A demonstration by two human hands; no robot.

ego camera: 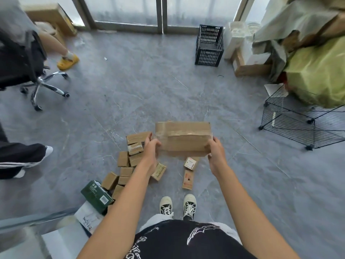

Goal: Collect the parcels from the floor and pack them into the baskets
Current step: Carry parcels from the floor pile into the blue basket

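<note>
Person stands, shoes point(177, 205) on the floor point(130, 90). Small parcels point(128, 165) lie scattered just ahead, more to the left, a green box point(96, 196) nearest. Left hand point(151, 148) and right hand point(216, 152) grip a big box point(183, 137) by its two ends, fingers curled round the edges, box lifted above the pile. Step: carrying one parcel off the floor. Next likely needs a walk to the crate point(209, 45) far ahead by the window, or the wire basket point(298, 124) at right, then lowering the box in flat.
</note>
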